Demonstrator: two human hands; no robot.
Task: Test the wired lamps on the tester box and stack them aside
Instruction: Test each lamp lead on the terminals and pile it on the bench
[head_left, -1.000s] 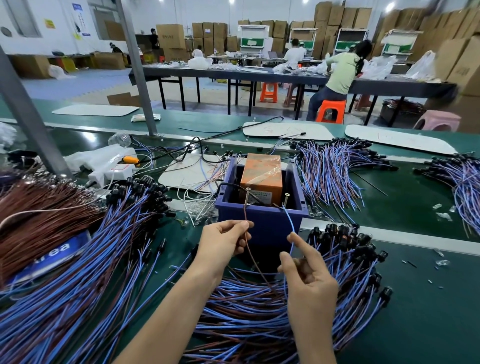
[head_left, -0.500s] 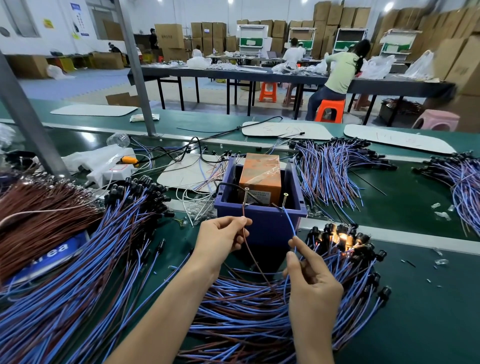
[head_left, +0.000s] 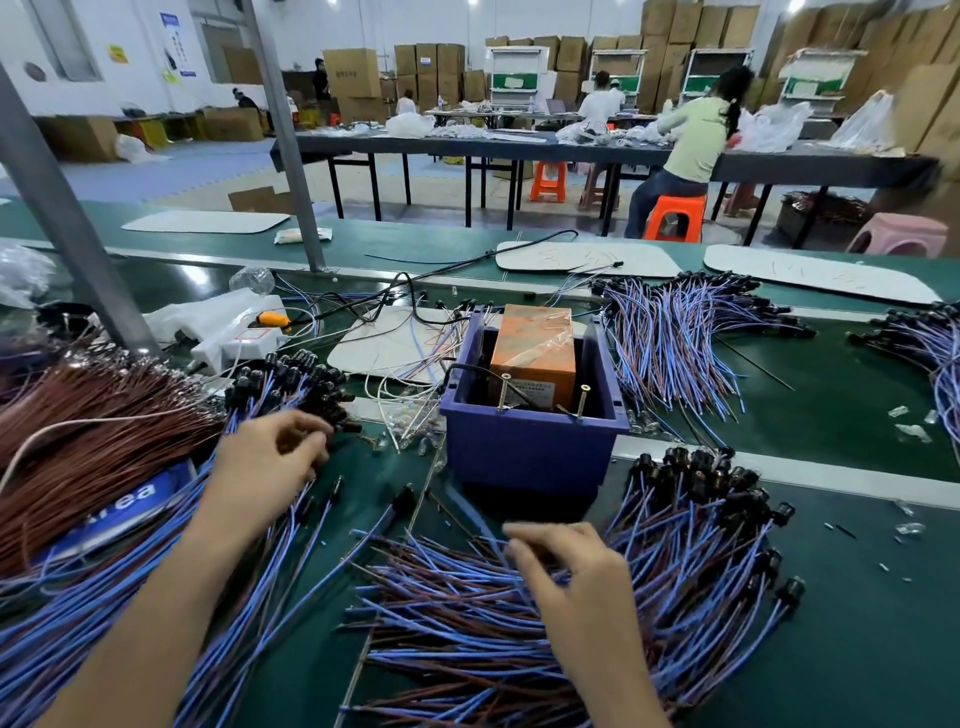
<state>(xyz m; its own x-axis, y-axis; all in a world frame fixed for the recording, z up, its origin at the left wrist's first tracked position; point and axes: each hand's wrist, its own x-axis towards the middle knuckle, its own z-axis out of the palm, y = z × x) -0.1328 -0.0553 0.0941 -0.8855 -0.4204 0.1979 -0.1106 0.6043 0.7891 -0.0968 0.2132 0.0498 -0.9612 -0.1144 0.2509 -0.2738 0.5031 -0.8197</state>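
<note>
Lamp wires (head_left: 457, 613) beneath right grip (head_left: 571, 577), left grip (head_left: 270, 457) over left pile (head_left: 291, 382), grasps unclear

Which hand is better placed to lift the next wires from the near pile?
Right, probably: the right hand is on the near pile beside the tester box; the left hand is over the left pile.

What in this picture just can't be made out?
Head view: left hand motion-blurred; whether it holds a wire is unclear.
Also right hand: fingertips blurred among the wired lamps.
The label in tester box: too small.
The blue sign: partly covered by brown wires.
</note>
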